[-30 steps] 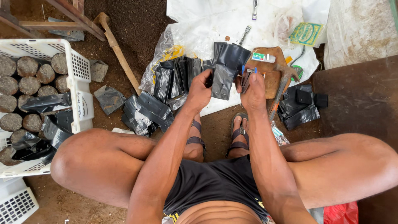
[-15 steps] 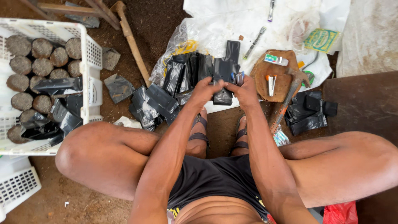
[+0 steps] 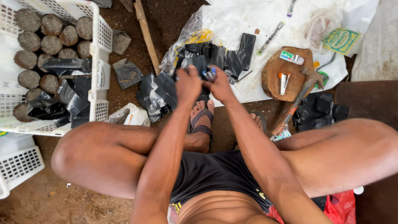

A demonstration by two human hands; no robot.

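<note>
A: What step now?

B: Looks like stapling or folding a bag. Both hands meet over the pile; left hand [image 3: 188, 85] pinches a black plastic bag [image 3: 198, 64], right hand [image 3: 219, 85] is closed round a small blue stapler [image 3: 209, 74], I think.

A: Next move needs?

B: Prob. steady alignment, the film's thin and glossy.

A: Other stuff nearby?

B: White crate [image 3: 99, 49] w/ round, rough soil-filled bags [image 3: 52, 25]; wooden board [image 3: 273, 76].

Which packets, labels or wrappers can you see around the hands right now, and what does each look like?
Green and yellow packet: flat rectangle, far right on the white sheet.
Small carton: white, green and red box on the brown wooden block.
Clear plastic bag: crumpled, yellow print, behind the black bags.
Both hands, left hand and right hand, pinch a black bag.
</note>
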